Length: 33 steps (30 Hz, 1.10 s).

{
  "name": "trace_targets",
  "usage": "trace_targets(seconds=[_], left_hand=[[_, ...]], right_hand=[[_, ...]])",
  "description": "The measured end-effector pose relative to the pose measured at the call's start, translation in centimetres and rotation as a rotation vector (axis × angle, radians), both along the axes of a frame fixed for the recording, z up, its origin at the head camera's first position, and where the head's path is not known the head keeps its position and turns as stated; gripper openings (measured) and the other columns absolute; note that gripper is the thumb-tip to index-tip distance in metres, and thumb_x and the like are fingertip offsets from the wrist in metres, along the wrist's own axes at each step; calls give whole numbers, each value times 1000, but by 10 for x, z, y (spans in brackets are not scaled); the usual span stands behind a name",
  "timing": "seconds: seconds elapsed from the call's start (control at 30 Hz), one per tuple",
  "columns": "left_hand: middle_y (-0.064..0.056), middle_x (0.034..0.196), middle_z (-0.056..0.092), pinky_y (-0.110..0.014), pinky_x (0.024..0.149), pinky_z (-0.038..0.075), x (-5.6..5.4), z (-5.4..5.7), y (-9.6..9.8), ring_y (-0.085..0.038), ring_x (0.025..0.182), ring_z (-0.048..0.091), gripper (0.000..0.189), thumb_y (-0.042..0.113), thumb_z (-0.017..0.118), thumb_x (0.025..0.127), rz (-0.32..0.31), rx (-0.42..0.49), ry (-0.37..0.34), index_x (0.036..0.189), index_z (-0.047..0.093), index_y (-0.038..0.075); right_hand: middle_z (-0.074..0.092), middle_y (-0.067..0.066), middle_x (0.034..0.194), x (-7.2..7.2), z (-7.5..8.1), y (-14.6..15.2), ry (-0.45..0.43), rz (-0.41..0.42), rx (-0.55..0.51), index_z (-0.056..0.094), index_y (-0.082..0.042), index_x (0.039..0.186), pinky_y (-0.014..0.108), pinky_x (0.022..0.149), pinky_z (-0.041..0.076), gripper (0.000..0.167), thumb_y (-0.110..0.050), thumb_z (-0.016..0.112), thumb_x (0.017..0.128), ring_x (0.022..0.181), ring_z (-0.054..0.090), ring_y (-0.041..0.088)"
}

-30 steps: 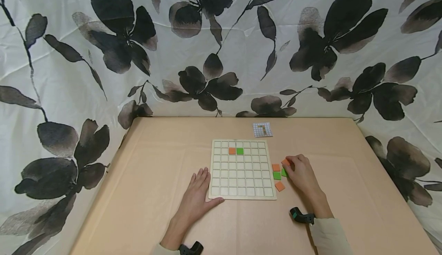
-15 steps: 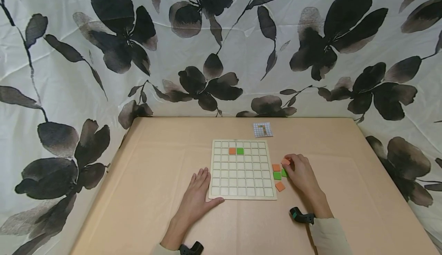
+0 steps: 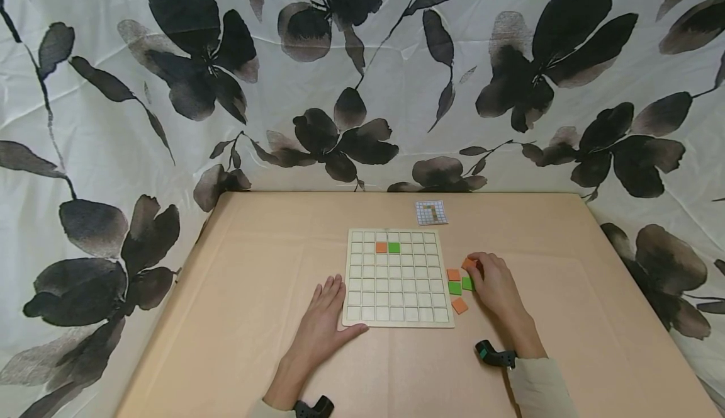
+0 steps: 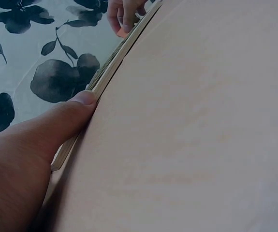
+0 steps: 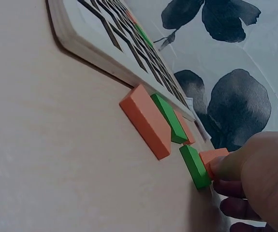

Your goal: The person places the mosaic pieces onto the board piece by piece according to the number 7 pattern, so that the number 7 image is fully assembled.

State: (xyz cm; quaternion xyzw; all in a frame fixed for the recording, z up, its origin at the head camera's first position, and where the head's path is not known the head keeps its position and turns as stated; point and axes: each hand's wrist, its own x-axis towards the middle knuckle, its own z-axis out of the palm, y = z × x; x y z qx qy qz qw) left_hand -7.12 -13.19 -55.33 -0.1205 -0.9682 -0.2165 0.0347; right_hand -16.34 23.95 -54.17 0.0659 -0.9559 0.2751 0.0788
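My left hand [image 3: 320, 320] lies flat at the left side of a pale gridded board [image 3: 402, 325], its fingers fairly straight. In the left wrist view, the thumb [image 4: 76, 113] touches the board's near edge. To the right of the board, my right hand [image 3: 500, 286] pinches an orange square tile [image 3: 469, 263]; the right wrist view shows the thumb on this tile [image 5: 212, 157]. Close by lie a green tile [image 3: 467, 284], another green tile [image 3: 455, 288], an orange tile [image 3: 453, 274] and a tilted orange tile [image 3: 459, 305]. One orange tile [image 3: 381, 248] and one green tile [image 3: 394, 248] sit side by side in the board's grid.
A small card [image 3: 430, 213] with a coloured grid pattern lies behind the board. The wooden table [image 3: 255, 248] meets a floral cloth [image 3: 362, 90] at the back and sides. Each wrist wears a black camera strap [image 3: 495, 354].
My right fingers have shifted slightly on the orange tile, and more of the green tile below it shows. The left hand and the board have stayed in place.
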Motion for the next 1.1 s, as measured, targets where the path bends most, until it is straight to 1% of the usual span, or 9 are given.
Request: trace_targets(seconds=[0.17,0.33,0.43,0.73,1.1], left_hand=[[-16,162,33,-41,131,16,0,0,0,-28,155,25,103,71,65,82,2,-1,-4,151,40,-1],[-16,162,33,-41,131,16,0,1,1,-28,154,25,103,71,65,82,3,-7,-6,151,40,-1],[-16,162,33,-42,131,16,0,2,1,-29,154,26,103,70,65,82,3,-7,-4,151,40,-1],[-16,162,33,-42,131,16,0,4,1,-30,154,26,103,70,66,82,3,2,-6,151,40,-2],[-16,162,33,-42,131,16,0,2,1,-30,154,26,104,71,64,82,6,-7,-2,152,39,-1]], right_hand=[[65,17,100,0,1,-1,14,-5,-13,63,3,117,45,77,52,23,-12,60,99,94,56,32],[65,18,99,-1,4,-2,36,-1,-23,63,3,114,44,76,52,21,-11,61,99,94,56,33],[65,18,100,-2,5,-2,29,0,-30,63,3,114,44,76,52,21,-11,61,99,94,56,33],[63,16,99,-6,11,-7,-15,-11,-35,62,3,116,38,74,50,22,-11,60,99,91,53,29],[61,16,105,-8,18,-17,-36,-13,-46,60,2,120,38,76,52,24,-13,58,100,93,52,28]])
